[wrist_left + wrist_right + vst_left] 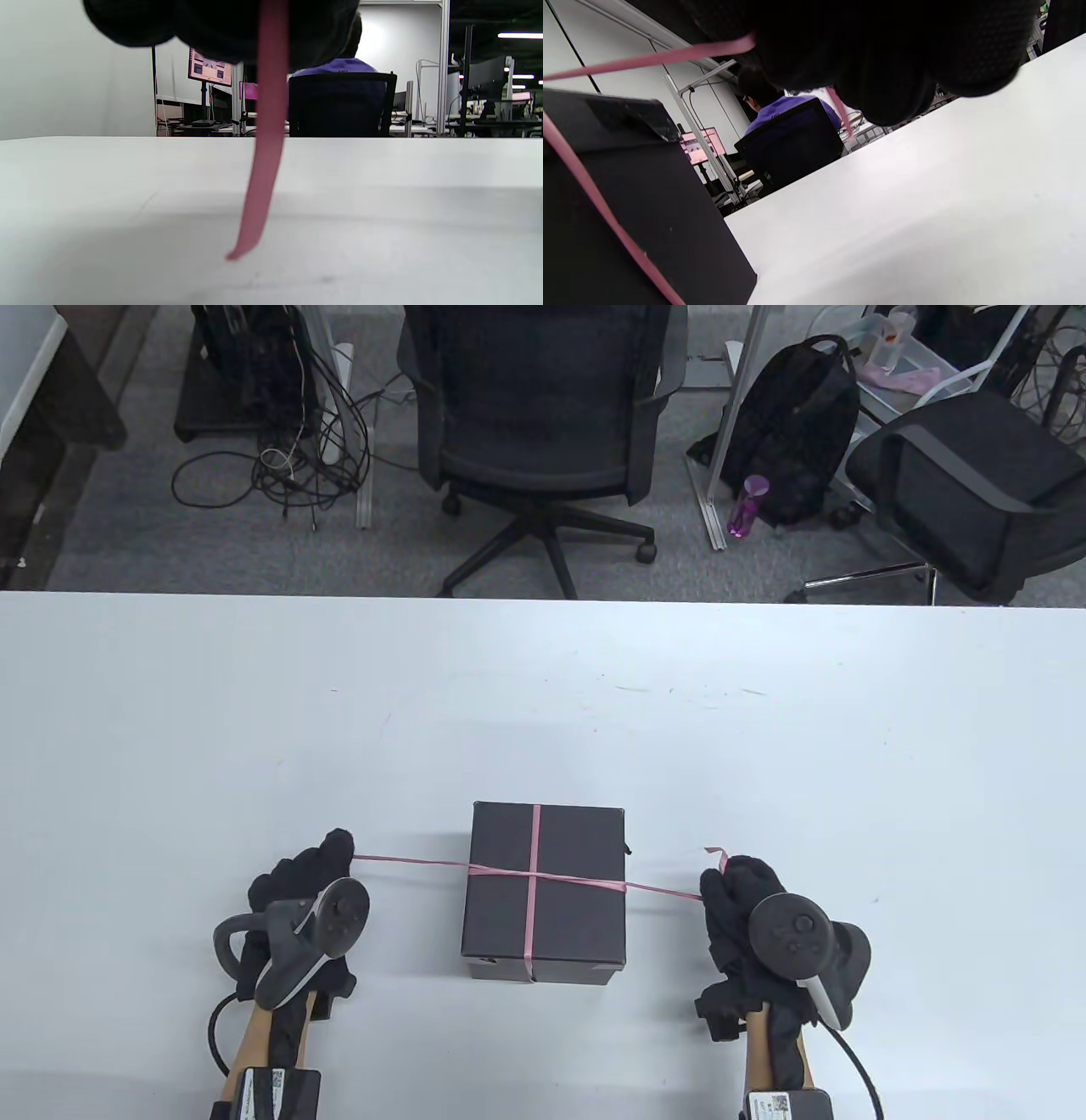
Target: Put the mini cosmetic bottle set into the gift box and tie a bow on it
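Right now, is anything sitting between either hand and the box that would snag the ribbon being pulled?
Nothing visible. The ribbon runs taut from the left hand across the black gift box to the right hand, over bare table on both sides.

A closed black gift box (543,891) sat on the white bench (543,687), pink ribbon (533,882) crossed over its lid. L. hand (310,891) and r. hand (747,916), both gloved, each pinched a ribbon end, the strand stretched taut btwn them. Office chairs (543,407) and a backpack (797,432) stood beyond.
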`<move>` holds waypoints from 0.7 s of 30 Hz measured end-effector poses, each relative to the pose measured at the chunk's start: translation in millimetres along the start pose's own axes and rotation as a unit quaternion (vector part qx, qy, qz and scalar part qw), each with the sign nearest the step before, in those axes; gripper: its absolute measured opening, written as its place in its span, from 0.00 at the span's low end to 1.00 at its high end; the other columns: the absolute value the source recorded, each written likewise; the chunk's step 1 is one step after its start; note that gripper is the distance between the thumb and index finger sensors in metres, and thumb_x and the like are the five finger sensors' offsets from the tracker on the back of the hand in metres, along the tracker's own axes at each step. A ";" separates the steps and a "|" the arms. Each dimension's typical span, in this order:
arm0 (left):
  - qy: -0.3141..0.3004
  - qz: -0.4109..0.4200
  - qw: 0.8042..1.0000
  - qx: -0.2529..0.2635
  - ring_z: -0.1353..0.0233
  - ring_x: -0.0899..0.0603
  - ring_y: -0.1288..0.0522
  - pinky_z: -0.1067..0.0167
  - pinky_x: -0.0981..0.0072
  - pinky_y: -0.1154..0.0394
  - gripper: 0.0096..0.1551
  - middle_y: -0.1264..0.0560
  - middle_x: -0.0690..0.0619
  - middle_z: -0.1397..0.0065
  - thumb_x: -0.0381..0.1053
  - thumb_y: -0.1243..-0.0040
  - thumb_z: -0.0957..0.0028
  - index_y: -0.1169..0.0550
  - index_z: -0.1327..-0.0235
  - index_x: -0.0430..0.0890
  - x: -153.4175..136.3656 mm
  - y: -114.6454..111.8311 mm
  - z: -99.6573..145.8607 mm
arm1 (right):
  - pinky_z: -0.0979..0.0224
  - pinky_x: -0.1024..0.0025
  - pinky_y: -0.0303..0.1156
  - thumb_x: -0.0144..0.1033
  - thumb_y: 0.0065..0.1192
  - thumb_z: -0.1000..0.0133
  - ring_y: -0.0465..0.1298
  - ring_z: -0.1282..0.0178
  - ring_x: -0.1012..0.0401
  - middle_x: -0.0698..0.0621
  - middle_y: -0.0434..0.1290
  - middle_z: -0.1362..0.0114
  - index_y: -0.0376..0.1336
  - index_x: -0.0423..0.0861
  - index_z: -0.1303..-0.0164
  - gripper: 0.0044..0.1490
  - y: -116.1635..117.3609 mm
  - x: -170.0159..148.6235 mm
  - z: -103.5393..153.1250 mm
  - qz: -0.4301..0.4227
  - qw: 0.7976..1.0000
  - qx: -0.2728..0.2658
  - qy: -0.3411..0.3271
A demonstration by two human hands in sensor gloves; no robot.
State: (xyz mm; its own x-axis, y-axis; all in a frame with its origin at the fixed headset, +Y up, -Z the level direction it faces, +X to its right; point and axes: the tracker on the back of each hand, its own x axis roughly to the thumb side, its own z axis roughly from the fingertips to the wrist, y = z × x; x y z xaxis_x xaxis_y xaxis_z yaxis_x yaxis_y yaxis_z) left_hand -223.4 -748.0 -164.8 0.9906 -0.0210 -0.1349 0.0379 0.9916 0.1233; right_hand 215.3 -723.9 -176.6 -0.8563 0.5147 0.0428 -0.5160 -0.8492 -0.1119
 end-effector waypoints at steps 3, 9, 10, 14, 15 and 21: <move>-0.010 -0.028 0.999 -0.017 0.59 0.48 0.19 0.46 0.48 0.21 0.21 0.19 0.58 0.51 0.49 0.52 0.36 0.25 0.31 0.53 6.8 -7.8 0.6 | 0.42 0.41 0.73 0.36 0.56 0.35 0.76 0.41 0.40 0.29 0.70 0.31 0.74 0.26 0.64 0.25 10.1 -1.2 -1.7 0.020 1.000 0.022 0.001; -0.031 -0.038 0.996 -0.079 0.41 0.43 0.18 0.36 0.42 0.24 0.21 0.21 0.56 0.34 0.51 0.51 0.36 0.26 0.31 0.59 14.2 -17.9 -0.2 | 0.40 0.38 0.72 0.39 0.57 0.35 0.74 0.39 0.37 0.27 0.69 0.29 0.74 0.28 0.58 0.26 21.3 -3.1 -4.1 0.056 0.997 0.052 0.001; -0.032 -0.036 0.995 -0.087 0.36 0.42 0.19 0.34 0.40 0.25 0.20 0.23 0.54 0.30 0.52 0.51 0.36 0.26 0.32 0.60 14.0 -18.2 -0.5 | 0.40 0.37 0.71 0.39 0.58 0.35 0.74 0.38 0.36 0.26 0.68 0.28 0.74 0.28 0.57 0.26 22.0 -3.9 -4.4 0.061 0.997 0.056 0.004; -0.033 -0.021 0.992 -0.120 0.25 0.37 0.25 0.30 0.34 0.29 0.30 0.33 0.47 0.17 0.58 0.44 0.41 0.32 0.23 0.62 9.4 -19.1 -3.1 | 0.37 0.33 0.68 0.41 0.62 0.38 0.67 0.32 0.31 0.22 0.60 0.23 0.68 0.27 0.38 0.32 24.1 -10.5 -6.7 0.105 0.991 0.083 0.014; -0.031 -0.021 0.989 -0.142 0.22 0.36 0.27 0.29 0.33 0.31 0.36 0.36 0.46 0.15 0.60 0.43 0.42 0.37 0.19 0.61 7.5 -18.9 -4.2 | 0.36 0.32 0.67 0.41 0.63 0.38 0.65 0.31 0.29 0.21 0.57 0.22 0.65 0.26 0.34 0.36 23.7 -12.6 -7.4 0.110 0.990 0.087 0.018; 0.003 0.000 0.974 -0.227 0.16 0.30 0.35 0.26 0.29 0.35 0.46 0.43 0.42 0.12 0.63 0.41 0.44 0.44 0.13 0.56 -6.7 -20.5 -9.0 | 0.34 0.26 0.60 0.39 0.66 0.40 0.55 0.29 0.22 0.16 0.50 0.21 0.55 0.22 0.21 0.47 18.3 -27.4 -9.5 0.109 0.986 0.114 0.061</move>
State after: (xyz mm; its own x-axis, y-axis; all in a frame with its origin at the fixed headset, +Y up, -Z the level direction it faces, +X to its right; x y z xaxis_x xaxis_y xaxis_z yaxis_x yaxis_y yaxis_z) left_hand -232.0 -767.0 -175.2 0.9898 -0.0216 -0.1406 -0.0254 0.9456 -0.3243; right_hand 229.6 -752.4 -189.2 -0.9458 0.3149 -0.0796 -0.3227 -0.9388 0.1208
